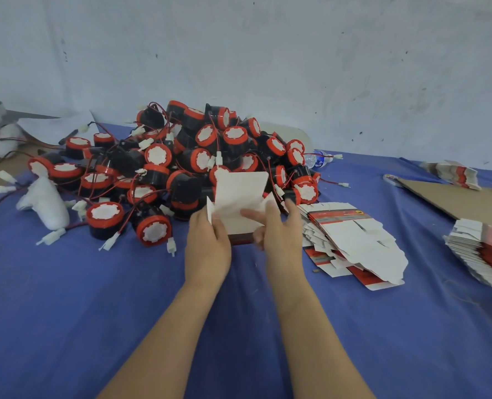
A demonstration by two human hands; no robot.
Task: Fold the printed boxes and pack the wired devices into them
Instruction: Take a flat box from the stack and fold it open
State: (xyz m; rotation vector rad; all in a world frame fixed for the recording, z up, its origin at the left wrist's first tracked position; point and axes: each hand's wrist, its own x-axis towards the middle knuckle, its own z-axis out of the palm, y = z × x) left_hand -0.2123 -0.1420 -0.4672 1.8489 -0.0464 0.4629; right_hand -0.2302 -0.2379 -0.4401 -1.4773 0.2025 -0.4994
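Two grips: left hand (pixel 207 246) and right hand (pixel 282 240) fingers hold printed box (pixel 239 194) | blue cloth (pixel 95 298) | scuffed pale wall (pixel 267 53)

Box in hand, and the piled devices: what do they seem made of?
Box: thin paperboard, matte white inside, printed red outside, judging by its creased flaps. Devices: probably moulded plastic, shiny black bodies, red rims, white faces; their thin wires look plastic-insulated, ending in white connectors.

Bare forearms enter from 6 o'clock and converge: left runs toward 1 o'clock, right toward 11 o'clock. Left hand (pixel 207 240), back up, fingers curled, pinches box (pixel 239 194) at 9 o'clock edge. Right hand (pixel 279 234) grips 3 o'clock edge, thumb pointing toward 9 o'clock; slightly blurred.
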